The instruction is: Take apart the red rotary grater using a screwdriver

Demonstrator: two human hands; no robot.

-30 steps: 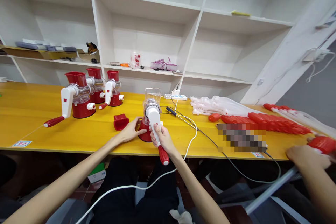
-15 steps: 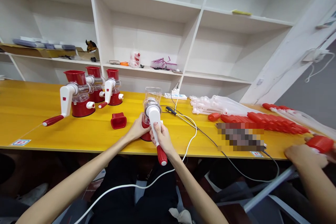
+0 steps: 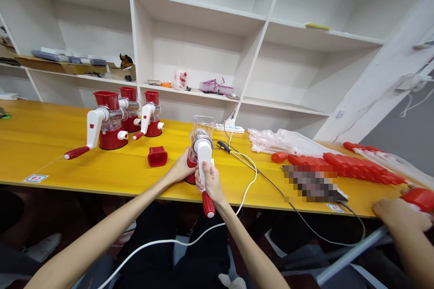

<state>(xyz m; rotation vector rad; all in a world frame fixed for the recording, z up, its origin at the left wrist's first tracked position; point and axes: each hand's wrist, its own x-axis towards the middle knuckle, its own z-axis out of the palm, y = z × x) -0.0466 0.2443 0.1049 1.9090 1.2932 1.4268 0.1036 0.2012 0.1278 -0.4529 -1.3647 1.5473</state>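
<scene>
In front of me on the yellow table stands a rotary grater point(image 3: 202, 137) with a clear hopper, a red base and a white crank that ends in a red grip, pointing down toward me. My left hand point(image 3: 182, 167) is wrapped round the red base from the left; part of its fingers is hidden. My right hand point(image 3: 210, 180) is closed on the white crank arm point(image 3: 204, 153), just above the red grip. To the left of the grater a loose red hopper-shaped part point(image 3: 157, 156) lies on the table.
Several red graters point(image 3: 113, 139) stand at the left back. A screwdriver point(image 3: 224, 146) and a white cable point(image 3: 249, 180) lie right of my hands. Further right are red parts point(image 3: 349, 165), clear plastic parts point(image 3: 288, 140) and a co-worker's hand point(image 3: 393, 214). White shelves point(image 3: 203, 11) rise behind.
The view has shifted slightly, so things sit a little further right. Both hands keep their hold on the grater, and the crank still points down.
</scene>
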